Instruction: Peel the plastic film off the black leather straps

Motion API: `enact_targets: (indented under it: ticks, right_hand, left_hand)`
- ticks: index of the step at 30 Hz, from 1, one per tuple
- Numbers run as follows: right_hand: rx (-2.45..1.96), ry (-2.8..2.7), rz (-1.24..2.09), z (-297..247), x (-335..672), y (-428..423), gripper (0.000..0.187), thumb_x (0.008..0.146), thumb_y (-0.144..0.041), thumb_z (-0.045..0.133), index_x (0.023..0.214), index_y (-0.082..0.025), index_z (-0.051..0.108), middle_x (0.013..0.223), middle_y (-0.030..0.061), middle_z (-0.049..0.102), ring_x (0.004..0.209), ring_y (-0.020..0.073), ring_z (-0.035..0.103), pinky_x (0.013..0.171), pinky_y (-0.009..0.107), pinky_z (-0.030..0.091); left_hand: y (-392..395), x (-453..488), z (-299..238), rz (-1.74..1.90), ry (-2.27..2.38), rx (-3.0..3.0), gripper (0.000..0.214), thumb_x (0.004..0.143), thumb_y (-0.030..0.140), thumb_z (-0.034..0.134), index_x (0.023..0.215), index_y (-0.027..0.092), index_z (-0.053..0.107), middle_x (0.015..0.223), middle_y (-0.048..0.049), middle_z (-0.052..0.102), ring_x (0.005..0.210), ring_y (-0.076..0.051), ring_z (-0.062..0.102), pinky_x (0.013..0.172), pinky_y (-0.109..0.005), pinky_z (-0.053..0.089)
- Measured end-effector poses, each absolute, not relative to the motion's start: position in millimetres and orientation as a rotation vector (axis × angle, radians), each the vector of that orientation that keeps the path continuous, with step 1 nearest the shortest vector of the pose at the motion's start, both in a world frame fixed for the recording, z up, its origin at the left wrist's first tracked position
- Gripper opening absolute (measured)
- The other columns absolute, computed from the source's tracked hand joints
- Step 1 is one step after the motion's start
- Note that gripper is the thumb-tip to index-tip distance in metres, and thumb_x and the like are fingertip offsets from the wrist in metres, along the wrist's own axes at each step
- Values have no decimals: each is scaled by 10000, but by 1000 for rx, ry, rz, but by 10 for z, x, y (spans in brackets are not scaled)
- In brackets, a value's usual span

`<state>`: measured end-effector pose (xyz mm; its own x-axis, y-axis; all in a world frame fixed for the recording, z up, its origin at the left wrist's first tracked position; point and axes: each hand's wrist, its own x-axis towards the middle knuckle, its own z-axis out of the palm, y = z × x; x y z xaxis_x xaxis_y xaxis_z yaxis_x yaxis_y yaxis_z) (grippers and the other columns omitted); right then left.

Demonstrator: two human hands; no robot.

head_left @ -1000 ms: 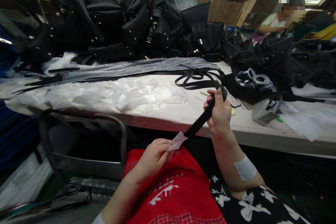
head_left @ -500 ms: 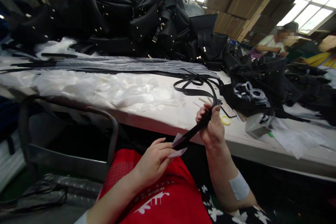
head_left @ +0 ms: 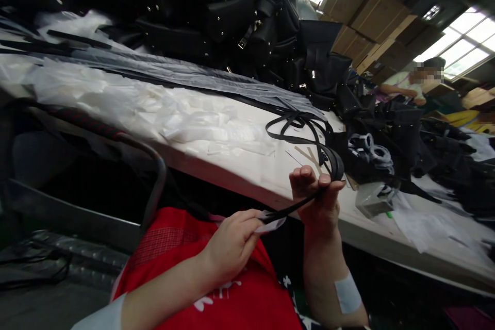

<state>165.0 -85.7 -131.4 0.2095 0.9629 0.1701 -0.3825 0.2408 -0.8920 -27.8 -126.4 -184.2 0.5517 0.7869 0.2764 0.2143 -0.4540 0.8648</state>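
Note:
Black straps (head_left: 296, 207) run in a bundle between my two hands, in front of the table edge. My left hand (head_left: 234, 240) is closed around their near end, where a whitish wrapping sheet (head_left: 273, 225) sticks out past the fingers. Higher and to the right, my right hand (head_left: 317, 198) pinches the straps between thumb and fingers, palm partly turned up. Beyond it the straps bend over and trail in loops onto the white table (head_left: 247, 175). What lies inside my left fist is hidden.
Black leather bags (head_left: 232, 20) are piled along the back. Crumpled white wrapping (head_left: 154, 113) and long wrapped straps (head_left: 185, 72) cover the table's left. A clear box (head_left: 373, 198) stands at right. A metal chair frame (head_left: 157, 170) is at my left. Another person (head_left: 410, 85) works farther back.
The view has tilted and shifted. My right hand's fingers have loosened and turned upward, and the straps now bow outward above it. My left hand keeps its hold on the wrapped end.

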Motion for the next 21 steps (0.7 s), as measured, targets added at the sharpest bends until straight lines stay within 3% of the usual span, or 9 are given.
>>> enact_targets:
  ticks: [6,9,13,21]
  right_hand:
    - [-951,-1002,935,-1436,1603,-798,368,842,-606,618,857,-259,742,880,30,690,862,178,648,850,345,525]
    - [-1223,-1171,845,-1481,1649,-796,474,888,-621,537,949,-212,768,811,50,717,730,159,647,670,270,521]
    - [-1508,-1321,861,-1492,1786,-830,603,852,-693,522,774,-152,777,423,-8,540,372,90,472,376,193,333]
    - [-1214,-899,647,-1269,1952,-778,604,831,-705,541,586,-169,674,363,-20,475,268,75,395,262,192,226]
  left_hand:
    - [-1240,-246,-1944,848,879,1761,357,991,261,338,798,172,625,833,-53,596,754,-162,571,708,-268,474]
    - [-1163,-297,-2013,905,906,1669,374,998,288,347,779,168,624,788,-41,597,738,-157,573,707,-264,466]
    - [-1013,-473,-2061,930,947,1629,349,986,315,397,824,162,666,870,-59,660,841,-184,613,810,-300,472]
    - [-913,-570,-2038,725,881,1629,332,907,331,527,694,134,689,757,-52,640,702,-155,596,666,-248,462]
